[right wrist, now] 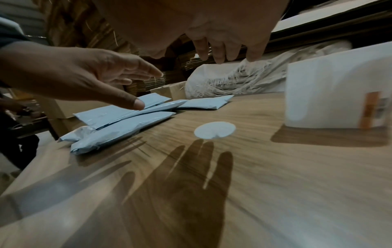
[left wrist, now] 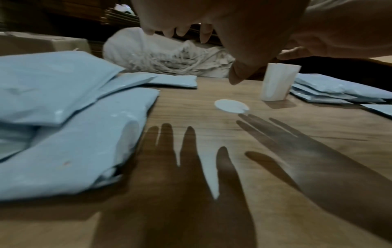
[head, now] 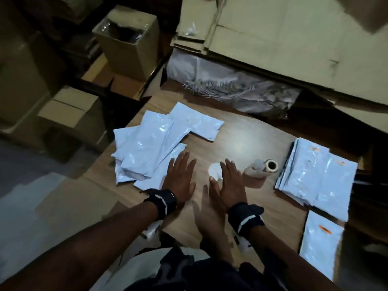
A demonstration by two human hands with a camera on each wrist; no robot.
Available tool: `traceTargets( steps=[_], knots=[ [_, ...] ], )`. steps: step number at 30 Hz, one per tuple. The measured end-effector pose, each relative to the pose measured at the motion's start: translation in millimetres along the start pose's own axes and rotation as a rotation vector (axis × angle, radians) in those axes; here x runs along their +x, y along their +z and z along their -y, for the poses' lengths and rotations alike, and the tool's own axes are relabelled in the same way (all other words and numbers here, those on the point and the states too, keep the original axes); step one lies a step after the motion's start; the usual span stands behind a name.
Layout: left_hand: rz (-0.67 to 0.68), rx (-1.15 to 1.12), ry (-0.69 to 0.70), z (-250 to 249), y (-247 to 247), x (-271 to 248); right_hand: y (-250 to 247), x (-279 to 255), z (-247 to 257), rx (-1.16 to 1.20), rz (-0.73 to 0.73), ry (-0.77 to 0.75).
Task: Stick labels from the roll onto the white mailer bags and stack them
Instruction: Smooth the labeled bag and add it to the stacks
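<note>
Motion blur is smearing the head view, and the dim light is hiding detail in the brown cardboard boxes (head: 126,38) beyond the wooden surface (head: 247,135). The left hand (head: 181,176) and right hand (head: 227,181) are hovering side by side, apart, palms down with fingers straight and spread, gripping nothing; in the wrist views they are throwing shadows on the wood. A loose heap of unlabelled white plastic mailer bags (head: 147,148) is lying just left of the left hand. The stack of labelled white mailer bags (head: 315,173) is sitting at the right, one more being cut off by the surface edge; their orange label marks are too blurred to read. The white label roll (head: 261,168) is lying between hand and stack, its orange-printed label illegible. A small white paper disc (right wrist: 214,130) is partly hidden under the right fingers in the head view.
</note>
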State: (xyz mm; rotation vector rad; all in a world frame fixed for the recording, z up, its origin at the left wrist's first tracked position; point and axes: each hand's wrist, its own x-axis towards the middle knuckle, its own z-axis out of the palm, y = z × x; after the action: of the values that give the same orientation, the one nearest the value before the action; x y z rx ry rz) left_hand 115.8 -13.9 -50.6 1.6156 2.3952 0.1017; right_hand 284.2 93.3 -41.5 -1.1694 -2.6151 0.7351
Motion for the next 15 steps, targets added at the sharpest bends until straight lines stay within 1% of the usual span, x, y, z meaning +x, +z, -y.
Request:
traceTargets(
  steps=[4,8,12,15],
  knots=[
    [0.005,0.041,-0.149,39,-11,0,20,14,23,-0.007,0.051,0.005],
    [-0.082,-0.011,-0.276,77,-17,3,35,23,38,-0.012,0.081,-0.006],
    [-0.106,-0.053,-0.403,111,-22,16,51,25,39,-0.009,0.270,0.085],
    [-0.109,-0.100,-0.495,129,-28,25,61,22,37,-0.063,0.372,0.090]
  ],
)
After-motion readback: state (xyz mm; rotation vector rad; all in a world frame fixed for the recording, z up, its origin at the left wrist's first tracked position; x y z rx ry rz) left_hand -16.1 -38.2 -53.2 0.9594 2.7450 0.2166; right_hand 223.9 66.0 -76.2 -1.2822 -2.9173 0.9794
